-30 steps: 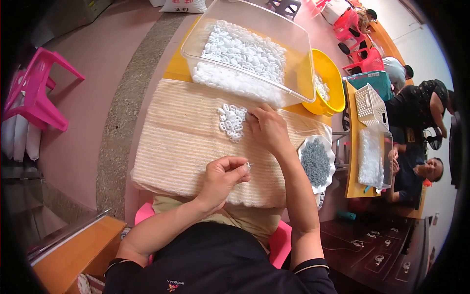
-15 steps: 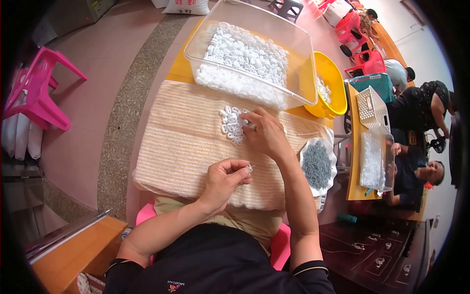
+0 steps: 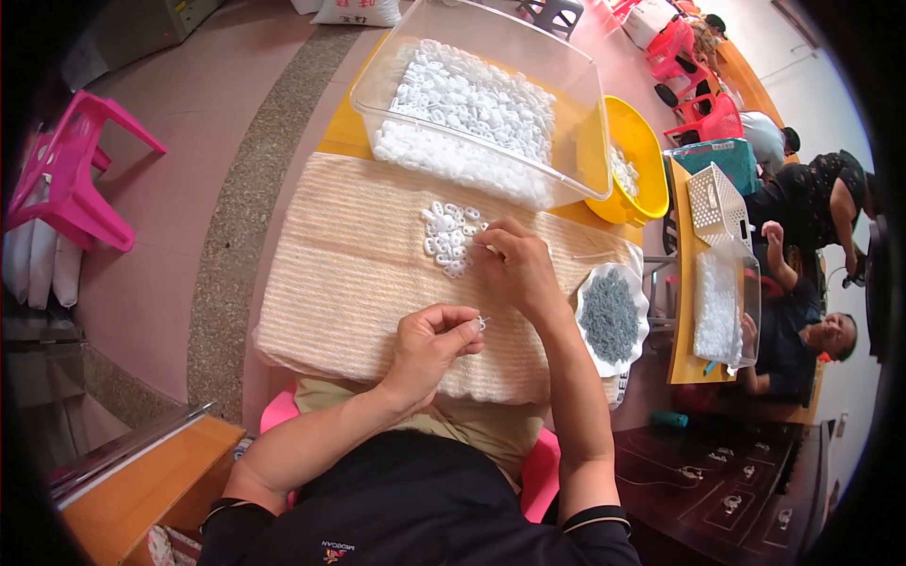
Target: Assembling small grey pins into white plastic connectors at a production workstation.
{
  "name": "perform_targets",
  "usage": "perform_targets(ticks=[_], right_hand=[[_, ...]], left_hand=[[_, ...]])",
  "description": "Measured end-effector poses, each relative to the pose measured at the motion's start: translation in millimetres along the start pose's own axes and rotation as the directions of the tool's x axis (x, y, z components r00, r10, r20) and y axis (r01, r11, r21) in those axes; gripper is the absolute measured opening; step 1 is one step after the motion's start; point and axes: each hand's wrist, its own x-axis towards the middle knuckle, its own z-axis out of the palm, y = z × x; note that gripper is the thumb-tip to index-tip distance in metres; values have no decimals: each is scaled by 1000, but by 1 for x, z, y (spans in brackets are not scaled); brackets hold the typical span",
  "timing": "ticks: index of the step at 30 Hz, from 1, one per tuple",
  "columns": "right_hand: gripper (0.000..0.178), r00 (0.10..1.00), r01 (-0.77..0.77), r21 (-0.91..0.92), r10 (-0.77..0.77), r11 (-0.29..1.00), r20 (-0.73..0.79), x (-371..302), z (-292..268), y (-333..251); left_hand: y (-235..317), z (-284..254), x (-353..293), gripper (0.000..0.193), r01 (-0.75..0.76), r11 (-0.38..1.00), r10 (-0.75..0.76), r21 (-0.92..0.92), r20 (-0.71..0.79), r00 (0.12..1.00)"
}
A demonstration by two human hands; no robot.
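Between thumb and forefinger, my left hand pinches a small white plastic piece, its tip poking out past the fingers. My right hand is at the right edge of a small pile of white oval plastic rings; its thumb and forefinger are closed together, and what they hold, if anything, is too small to make out. The pile lies on a beige striped towel covering the near part of the table. To the right, a white scalloped dish holds many tiny grey-blue parts.
A large clear bin full of white rings stands beyond the towel, with a yellow basin beside it. A pink plastic stool is at the left. At the right, a person sits by another table with a clear bin.
My right hand has pulled back slightly to the right from the pile, its fingers drawn closer together. A few rings at the pile's right side have shifted. My left hand stays in place.
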Motion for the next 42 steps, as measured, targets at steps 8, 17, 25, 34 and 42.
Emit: perform_targets(ticks=[8, 17, 25, 34, 42], right_hand=[[14, 1000, -26, -44, 27, 999, 8, -5, -1, -3], [20, 998, 8, -26, -7, 1000, 64, 3, 3, -9], [14, 995, -2, -90, 11, 996, 103, 1, 7, -11], [12, 988, -111, 101, 99, 989, 118, 4, -3, -14], [19, 989, -140, -372, 151, 918, 2, 29, 11, 4]], left_hand=[[-1, 0, 0, 12, -9, 1000, 9, 1, 3, 1000], [1, 1, -1, 12, -5, 1000, 5, -1, -1, 1000], [-1, 0, 1, 11, -9, 1000, 9, -10, 1, 1000], [-3, -2, 1, 11, -16, 1000, 16, -20, 2, 1000], [-5, -1, 2, 11, -5, 1000, 5, -16, 7, 1000]])
